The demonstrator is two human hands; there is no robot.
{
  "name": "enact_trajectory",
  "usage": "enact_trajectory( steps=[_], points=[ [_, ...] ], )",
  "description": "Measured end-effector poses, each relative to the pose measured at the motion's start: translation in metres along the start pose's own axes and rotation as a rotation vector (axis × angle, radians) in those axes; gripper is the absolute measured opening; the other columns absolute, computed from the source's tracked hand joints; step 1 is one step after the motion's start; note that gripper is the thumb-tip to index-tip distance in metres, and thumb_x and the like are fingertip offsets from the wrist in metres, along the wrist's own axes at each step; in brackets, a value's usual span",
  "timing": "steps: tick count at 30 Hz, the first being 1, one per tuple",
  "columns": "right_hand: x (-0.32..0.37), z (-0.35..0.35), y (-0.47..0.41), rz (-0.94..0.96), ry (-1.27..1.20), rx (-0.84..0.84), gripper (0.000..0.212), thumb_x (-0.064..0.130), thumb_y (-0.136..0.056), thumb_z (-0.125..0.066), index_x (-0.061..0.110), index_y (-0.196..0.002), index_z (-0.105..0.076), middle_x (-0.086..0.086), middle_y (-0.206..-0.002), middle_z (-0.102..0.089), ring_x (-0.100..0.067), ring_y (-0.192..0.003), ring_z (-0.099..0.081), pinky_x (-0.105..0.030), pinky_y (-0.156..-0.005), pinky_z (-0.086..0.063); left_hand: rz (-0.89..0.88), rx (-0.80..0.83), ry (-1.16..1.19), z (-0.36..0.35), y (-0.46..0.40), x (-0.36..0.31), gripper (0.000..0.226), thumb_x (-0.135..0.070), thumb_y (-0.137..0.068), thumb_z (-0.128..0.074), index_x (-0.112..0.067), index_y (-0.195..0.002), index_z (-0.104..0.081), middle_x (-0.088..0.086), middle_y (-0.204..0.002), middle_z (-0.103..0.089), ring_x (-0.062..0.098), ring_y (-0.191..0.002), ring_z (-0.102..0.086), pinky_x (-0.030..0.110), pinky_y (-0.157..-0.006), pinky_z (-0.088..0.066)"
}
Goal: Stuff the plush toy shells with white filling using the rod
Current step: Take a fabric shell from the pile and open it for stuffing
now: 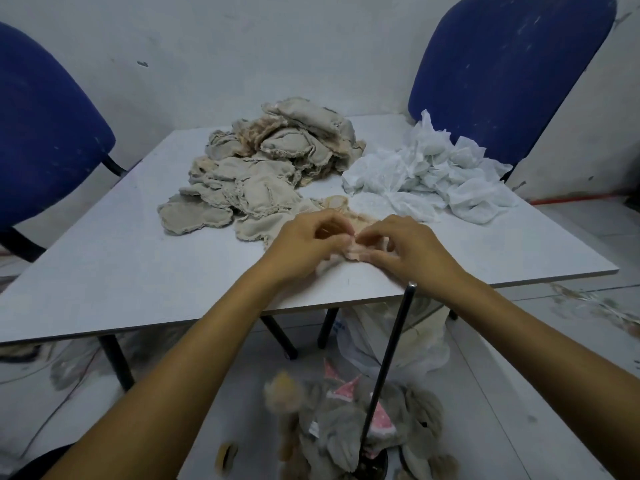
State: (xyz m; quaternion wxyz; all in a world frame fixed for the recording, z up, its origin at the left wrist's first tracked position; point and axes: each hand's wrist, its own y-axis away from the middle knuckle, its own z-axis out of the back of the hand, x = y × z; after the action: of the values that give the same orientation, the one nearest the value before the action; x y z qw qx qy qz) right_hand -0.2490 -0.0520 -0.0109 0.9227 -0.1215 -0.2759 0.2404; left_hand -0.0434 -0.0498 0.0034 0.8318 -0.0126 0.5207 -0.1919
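Plush shell [349, 252] — blurred, mostly hidden — pinched between both hands' fingers [360, 239].

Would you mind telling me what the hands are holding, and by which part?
Both hands pinch a small pale plush shell at its upper edge, between the fingertips.

Shell pile [263, 168] on table [104, 271], bags [433, 174] to right; rod [388, 368] leaning at near edge.

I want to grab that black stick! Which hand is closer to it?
Right. The right hand sits just above the rod top at the table edge; the left hand is farther off. Both pinch a small shell.
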Motion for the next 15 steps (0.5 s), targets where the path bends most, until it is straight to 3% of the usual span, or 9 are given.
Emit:
enact_trajectory(
  steps=[3,6,10,13,15],
  points=[
    [0.003,0.0,0.002,0.008,-0.064,-0.064,0.01,0.028,-0.082,-0.08,0.025,-0.09,-0.076,0.008,-0.086,-0.067,-0.004,-0.079,-0.054,-0.017,-0.073,-0.039,-0.054,0.059,-0.309,-0.007,0.002,0.001,0.022,-0.032,-0.084,-0.076,-0.031,-0.104,-0.067,-0.008,-0.11,-0.061,0.003,-0.1,-0.059,0.021,-0.085,-0.048],
    [0.002,0.003,0.005,-0.02,-0.206,-0.107,0.009,0.019,-0.081,-0.08,0.026,-0.082,-0.073,0.007,-0.085,-0.069,-0.008,-0.082,-0.06,-0.018,-0.074,-0.041,-0.119,0.049,-0.404,-0.013,0.002,-0.001,0.024,-0.032,-0.085,-0.076,-0.026,-0.107,-0.068,-0.007,-0.106,-0.062,0.004,-0.096,-0.057,0.021,-0.082,-0.046],
    [0.0,0.01,0.007,-0.037,-0.354,-0.108,0.019,0.026,-0.084,-0.077,0.036,-0.096,-0.065,0.011,-0.092,-0.068,-0.004,-0.085,-0.061,-0.014,-0.07,-0.043,-0.175,-0.135,-0.209,-0.02,0.002,-0.006,0.008,-0.022,-0.089,-0.071,-0.023,-0.097,-0.074,-0.009,-0.09,-0.069,0.006,-0.084,-0.059,0.022,-0.074,-0.045],
    [-0.001,0.008,0.007,-0.034,-0.331,-0.087,0.045,0.028,-0.081,-0.08,0.036,-0.118,-0.056,0.011,-0.091,-0.063,-0.002,-0.081,-0.06,-0.01,-0.069,-0.043,-0.127,-0.217,-0.059,-0.023,-0.003,-0.008,0.017,-0.02,-0.085,-0.075,-0.032,-0.096,-0.07,-0.011,-0.08,-0.067,0.006,-0.076,-0.06,0.021,-0.071,-0.047],
    [-0.001,0.003,0.007,-0.054,-0.282,-0.15,0.042,0.029,-0.084,-0.078,0.036,-0.119,-0.055,0.011,-0.087,-0.064,-0.002,-0.077,-0.06,-0.012,-0.066,-0.044,-0.093,-0.197,0.041,-0.026,-0.005,-0.008,0.025,-0.018,-0.082,-0.078,-0.031,-0.099,-0.065,-0.011,-0.074,-0.063,0.008,-0.07,-0.062,0.026,-0.068,-0.054]
  ],
)
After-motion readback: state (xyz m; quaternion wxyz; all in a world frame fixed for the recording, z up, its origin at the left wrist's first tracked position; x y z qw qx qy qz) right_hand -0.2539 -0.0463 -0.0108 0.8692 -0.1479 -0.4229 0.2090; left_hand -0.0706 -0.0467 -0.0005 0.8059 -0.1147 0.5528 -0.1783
